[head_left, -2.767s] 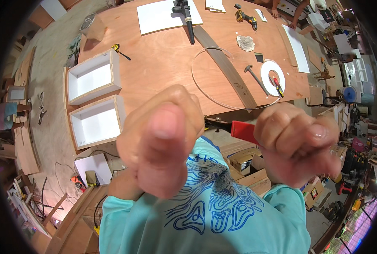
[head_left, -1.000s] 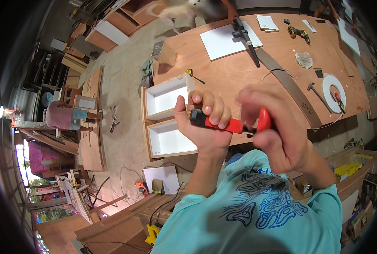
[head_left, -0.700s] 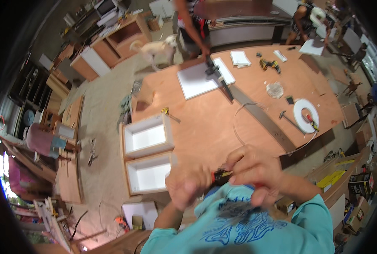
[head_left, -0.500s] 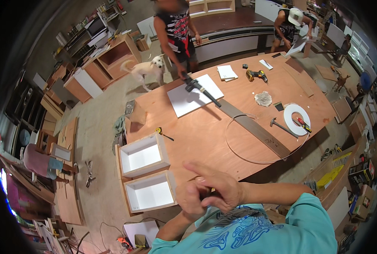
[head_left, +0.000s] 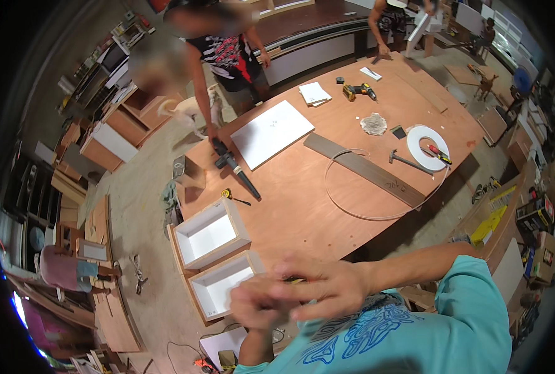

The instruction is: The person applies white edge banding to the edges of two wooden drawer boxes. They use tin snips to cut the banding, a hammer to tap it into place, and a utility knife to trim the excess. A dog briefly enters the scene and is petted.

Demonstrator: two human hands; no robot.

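My left hand (head_left: 259,300) is closed at the lower centre, blurred by motion, around something I cannot make out. My right hand (head_left: 327,288) lies across it with fingers stretched out and apart; a small dark and yellow bit shows beneath them. Both are in front of two white-lined wooden boxes (head_left: 184,260) at the near left of the plywood table (head_left: 296,230). Farther along the table are a yellow tape measure (head_left: 226,194), a grey-brown plank (head_left: 358,165) under a loop of thin strip, a hammer (head_left: 408,163) and a white roll (head_left: 416,134).
A co-worker (head_left: 227,59) grips a black blower (head_left: 240,174) beside a white board (head_left: 271,134). A second (head_left: 391,25) handles panels at the far end; a third (head_left: 59,265) bends at left. A dog (head_left: 196,112) stands behind the table. A cordless drill (head_left: 360,91) lies farther back.
The co-worker's blower has moved left, off the white board, and that person leans farther over. My hands have come together lower down; the red-handled tool seen in them earlier is now hidden or out of sight.
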